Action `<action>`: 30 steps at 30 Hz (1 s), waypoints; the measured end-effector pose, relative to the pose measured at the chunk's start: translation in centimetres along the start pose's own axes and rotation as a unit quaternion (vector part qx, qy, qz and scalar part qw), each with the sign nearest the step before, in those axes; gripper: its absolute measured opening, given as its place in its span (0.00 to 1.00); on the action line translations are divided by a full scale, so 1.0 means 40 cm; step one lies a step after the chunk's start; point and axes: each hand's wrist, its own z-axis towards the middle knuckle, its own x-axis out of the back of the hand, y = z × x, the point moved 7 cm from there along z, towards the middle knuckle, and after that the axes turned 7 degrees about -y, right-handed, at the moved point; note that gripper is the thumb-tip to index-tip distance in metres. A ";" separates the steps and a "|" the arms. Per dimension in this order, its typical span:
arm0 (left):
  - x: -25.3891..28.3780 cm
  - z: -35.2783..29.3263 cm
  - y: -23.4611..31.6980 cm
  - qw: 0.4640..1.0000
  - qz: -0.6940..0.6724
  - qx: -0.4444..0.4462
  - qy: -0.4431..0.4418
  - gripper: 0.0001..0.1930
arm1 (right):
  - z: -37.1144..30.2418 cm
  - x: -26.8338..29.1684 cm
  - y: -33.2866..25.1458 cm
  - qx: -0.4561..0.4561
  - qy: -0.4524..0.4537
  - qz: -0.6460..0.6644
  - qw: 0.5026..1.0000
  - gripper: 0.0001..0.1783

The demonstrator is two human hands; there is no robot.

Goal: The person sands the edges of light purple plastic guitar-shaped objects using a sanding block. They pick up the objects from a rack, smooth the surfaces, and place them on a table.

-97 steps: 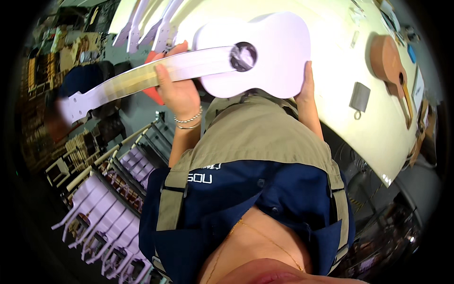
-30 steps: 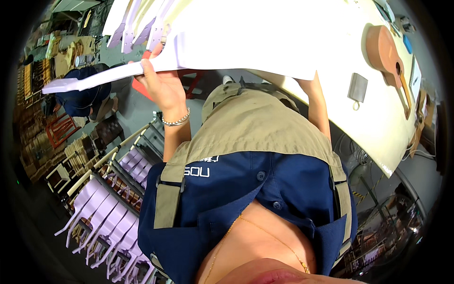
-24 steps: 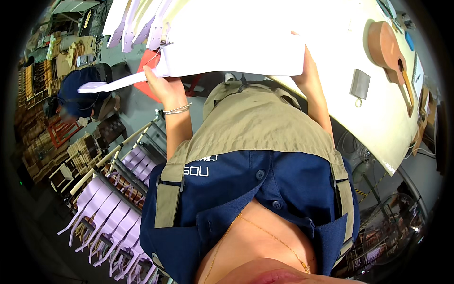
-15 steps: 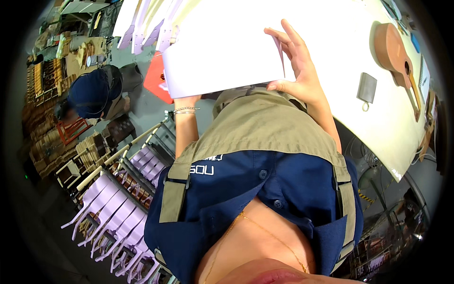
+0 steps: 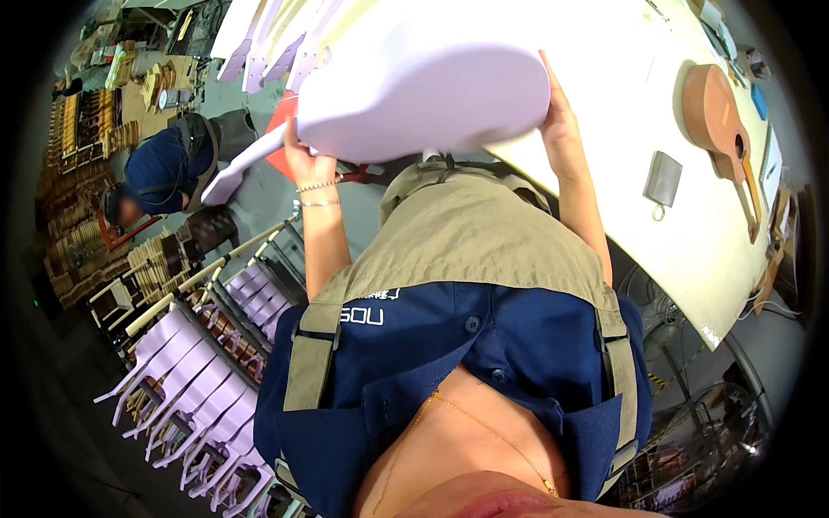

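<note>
Both hands are apart from each other and clamped on one lilac guitar-shaped instrument (image 5: 423,99): the left hand (image 5: 309,164) grips where neck meets body, the right hand (image 5: 561,142) cups the rounded end. It is held up by the near edge of the cream surface (image 5: 669,263), a smooth, holeless face showing. The step in hand looks like checking that face; the next move likely calls for steady support at both ends. Lilac necks (image 5: 259,47) jut past the surface's left edge; toward its right edge lie a grey block (image 5: 663,177) and a brown instrument (image 5: 710,108). Beyond are a loaded rack (image 5: 194,272) and a bending co-worker (image 5: 173,164).
</note>
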 end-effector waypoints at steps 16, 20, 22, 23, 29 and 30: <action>-0.323 -0.063 -0.015 0.912 0.312 -0.227 -0.138 0.27 | -0.032 0.067 0.040 -0.063 0.093 -0.181 0.977 0.61; -0.408 -0.080 -0.066 0.874 0.353 -0.227 -0.243 0.29 | -0.021 0.062 -0.043 -0.077 0.088 -0.408 0.905 0.58; -0.461 -0.095 -0.098 0.845 0.380 -0.230 -0.297 0.30 | -0.014 0.051 -0.067 -0.071 0.083 -0.481 0.870 0.57; -0.483 -0.100 -0.118 0.829 0.400 -0.220 -0.324 0.31 | -0.013 0.047 -0.076 -0.062 0.078 -0.511 0.853 0.57; -0.618 -0.124 -0.248 0.769 0.424 -0.148 -0.454 0.17 | 0.008 0.020 -0.106 -0.036 0.066 -0.528 0.846 0.58; -0.630 -0.123 -0.265 0.754 0.438 -0.136 -0.470 0.17 | 0.010 0.019 -0.116 -0.036 0.065 -0.476 0.876 0.58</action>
